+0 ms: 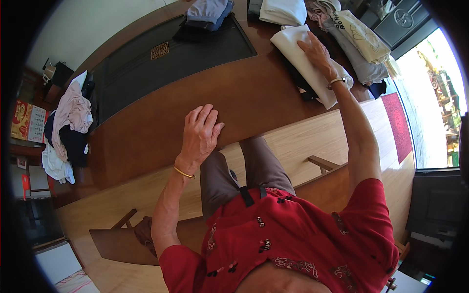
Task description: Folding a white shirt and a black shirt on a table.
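Observation:
My right hand (318,55) lies on a folded white garment (291,47), fingers spread over its upper part. Beneath that garment dark cloth (298,78) shows along its left side. My left hand (201,126) rests near the front edge of the brown wooden table (154,128), fingers slightly bent, with nothing visible in it. To the right of my right hand lie a folded grey garment (353,55) and a cream printed garment (361,36). Another folded white garment (284,11) sits farther back.
A dark inset tray (128,77) fills the table's back part, with folded blue and dark clothes (209,14) on it. Rumpled pink, dark and white clothes (71,110) lie at the left end. A wooden bench (326,186) stands behind my legs. An open doorway (432,99) is at the right.

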Motion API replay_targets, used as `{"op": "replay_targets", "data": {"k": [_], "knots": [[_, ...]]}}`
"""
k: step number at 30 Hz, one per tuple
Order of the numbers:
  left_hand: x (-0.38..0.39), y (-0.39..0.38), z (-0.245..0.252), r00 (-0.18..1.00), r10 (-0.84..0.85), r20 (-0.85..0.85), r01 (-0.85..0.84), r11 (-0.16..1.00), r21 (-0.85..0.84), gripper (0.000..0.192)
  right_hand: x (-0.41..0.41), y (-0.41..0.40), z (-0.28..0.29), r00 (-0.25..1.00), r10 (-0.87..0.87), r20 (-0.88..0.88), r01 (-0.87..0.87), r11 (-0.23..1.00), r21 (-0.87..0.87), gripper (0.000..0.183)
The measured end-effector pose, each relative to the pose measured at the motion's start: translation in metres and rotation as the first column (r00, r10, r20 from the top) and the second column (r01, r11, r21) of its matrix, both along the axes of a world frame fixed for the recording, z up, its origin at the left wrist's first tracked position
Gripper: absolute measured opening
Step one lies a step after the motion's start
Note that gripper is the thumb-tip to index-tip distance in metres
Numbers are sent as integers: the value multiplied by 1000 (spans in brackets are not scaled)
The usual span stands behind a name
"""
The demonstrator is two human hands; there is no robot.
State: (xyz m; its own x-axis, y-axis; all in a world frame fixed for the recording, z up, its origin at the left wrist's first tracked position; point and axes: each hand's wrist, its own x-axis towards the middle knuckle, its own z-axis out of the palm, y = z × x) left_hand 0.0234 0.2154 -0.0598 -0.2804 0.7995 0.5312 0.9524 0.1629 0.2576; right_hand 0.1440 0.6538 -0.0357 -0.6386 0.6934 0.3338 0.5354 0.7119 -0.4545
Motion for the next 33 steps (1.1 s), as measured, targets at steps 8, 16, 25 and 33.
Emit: {"op": "replay_targets", "data": {"k": [8, 16, 25, 33], "knots": [[-1, 0, -3, 1000, 3, -12, -3, 1000, 0, 35, 2, -16, 3, 993, -18, 115, 17, 1000, 10, 70], [-2, 0, -5, 999, -4, -52, 4, 1000, 4, 37, 2, -22, -2, 964, 249, 89, -255, 965, 62, 63], [-2, 0, -3, 1000, 9, -12, -9, 1000, 3, 34, -5, -30, 0, 972, 234, 25, -234, 950, 208, 52], [-1, 0, -1, 1000, -1, -9, 1, 1000, -4, 34, -17, -37, 4, 979, 201, 28, -202, 957, 207, 48]]}}
